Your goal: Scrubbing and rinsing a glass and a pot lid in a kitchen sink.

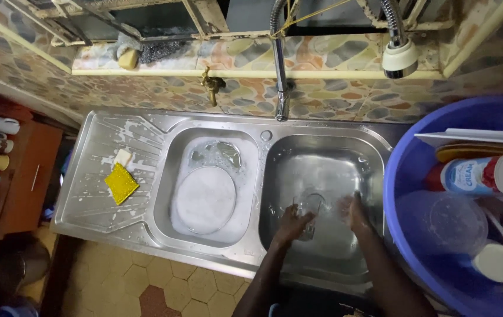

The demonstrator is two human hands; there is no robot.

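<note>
Hands on clear glass in right sink bowl

Left hand [291, 226] curls round a clear drinking glass [312, 206], fingers closed on its side; right hand [354, 212] sits just beside the glass on the other side, fingers spread. Cannot tell if it touches or grips anything. Glass sits low in the right basin [328, 158] of a double steel sink, over the drain area, in wet, shiny steel.

Glass look: transparent, thin-walled, hard to separate from the steel behind; outline blurred, tilt not readable.

Risk, as a judgement: wet, possibly soapy glass held by one hand could slip and knock the steel bowl, chipping or cracking. Poor visibility of the rim adds to that.

Outward: left basin [172, 176] holds foamy water with a round white plate [204, 199] lying in it. Drainboard [87, 199] carries a yellow sponge [121, 183] and a small soap piece [123, 157], suds streaked about. Tall tap [279, 64] rises behind, spray head [399, 57] hanging at right. Blue tub [410, 176] just beside the sink holds a lidded tin [479, 175] and clear plastic containers [442, 220].
</note>
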